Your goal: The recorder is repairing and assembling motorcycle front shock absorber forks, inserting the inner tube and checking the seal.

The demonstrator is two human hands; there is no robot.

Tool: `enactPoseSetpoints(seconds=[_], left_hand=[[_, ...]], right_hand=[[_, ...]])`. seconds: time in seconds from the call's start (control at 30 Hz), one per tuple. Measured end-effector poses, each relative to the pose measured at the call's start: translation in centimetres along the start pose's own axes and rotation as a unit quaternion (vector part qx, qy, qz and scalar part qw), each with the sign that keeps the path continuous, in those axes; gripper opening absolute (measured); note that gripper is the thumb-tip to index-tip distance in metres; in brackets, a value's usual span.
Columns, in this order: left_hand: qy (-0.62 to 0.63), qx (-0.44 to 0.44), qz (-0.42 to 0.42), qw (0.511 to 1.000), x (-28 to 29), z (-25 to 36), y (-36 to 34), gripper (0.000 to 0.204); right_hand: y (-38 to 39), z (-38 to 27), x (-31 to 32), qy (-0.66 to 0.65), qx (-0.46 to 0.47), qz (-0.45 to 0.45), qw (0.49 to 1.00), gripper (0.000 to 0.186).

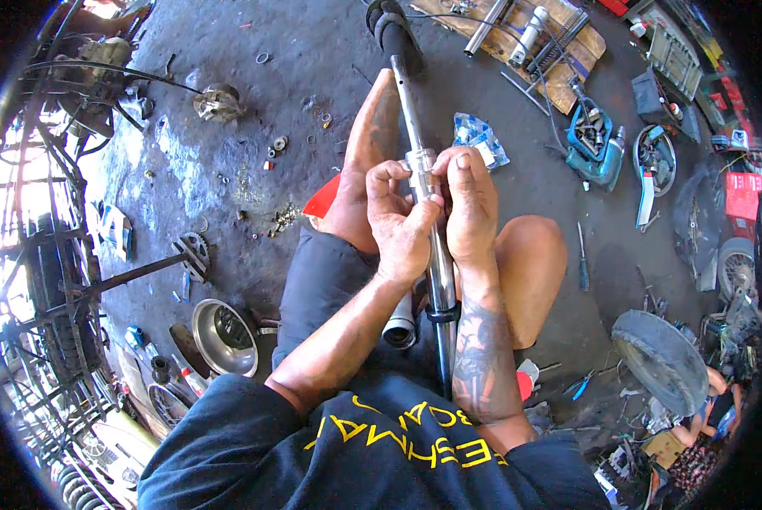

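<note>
A long metal fork tube [439, 274] stands out from my lap, with a thin steel rod [409, 110] reaching away from its far end. A silver collar [421, 172] sits where the rod meets the tube. My left hand [400, 221] is closed around the left side of the assembly, its thumb pressed along the tube just below the collar. On the other side, my right hand [468, 200] is curled against the collar, thumb uppermost. What its hidden fingertips touch is unclear. A second silver tube [400, 327] lies between my thighs, its round end showing.
A blue-and-white plastic packet [480, 140] lies beyond my right hand. Farther right are a teal power drill [597, 166], a screwdriver [582, 257] and a tire [661, 359]. Metal parts rest on a wooden board [580, 47]. A metal bowl [225, 338] stands at left near a vehicle frame [53, 297].
</note>
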State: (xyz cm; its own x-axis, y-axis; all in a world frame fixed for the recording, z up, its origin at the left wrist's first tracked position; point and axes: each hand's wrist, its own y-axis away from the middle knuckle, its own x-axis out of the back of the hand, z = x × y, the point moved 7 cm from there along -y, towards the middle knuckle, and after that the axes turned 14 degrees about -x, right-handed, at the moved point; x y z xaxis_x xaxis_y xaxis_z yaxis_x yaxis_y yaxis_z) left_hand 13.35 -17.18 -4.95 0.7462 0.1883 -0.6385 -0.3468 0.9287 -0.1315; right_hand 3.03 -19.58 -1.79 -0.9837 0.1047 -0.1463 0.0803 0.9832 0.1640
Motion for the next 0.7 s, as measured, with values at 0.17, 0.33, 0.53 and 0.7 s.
enactPoseSetpoints(seconds=[0.17, 0.33, 0.53, 0.7], left_hand=[[-0.044, -0.048, -0.028, 0.997, -0.7, 0.4, -0.5, 0.044], [-0.115, 0.129, 0.053, 0.983, 1.1, 2.3, -0.8, 0.024], [-0.210, 0.383, -0.139, 0.889, 1.3, 4.1, -4.7, 0.025], [-0.395, 0.315, -0.347, 0.790, 0.4, 5.5, -7.8, 0.032]], right_hand=[[-1.0, -0.1, 0.4, -0.049, -0.037, -0.021, 0.998, 0.028], [-0.3, -2.8, 0.6, 0.111, -0.112, -0.055, 0.986, 0.011], [-1.9, -3.7, -0.8, 0.320, -0.209, -0.303, 0.873, 0.037], [-3.1, -3.7, -2.9, 0.402, -0.180, -0.332, 0.834, 0.031]])
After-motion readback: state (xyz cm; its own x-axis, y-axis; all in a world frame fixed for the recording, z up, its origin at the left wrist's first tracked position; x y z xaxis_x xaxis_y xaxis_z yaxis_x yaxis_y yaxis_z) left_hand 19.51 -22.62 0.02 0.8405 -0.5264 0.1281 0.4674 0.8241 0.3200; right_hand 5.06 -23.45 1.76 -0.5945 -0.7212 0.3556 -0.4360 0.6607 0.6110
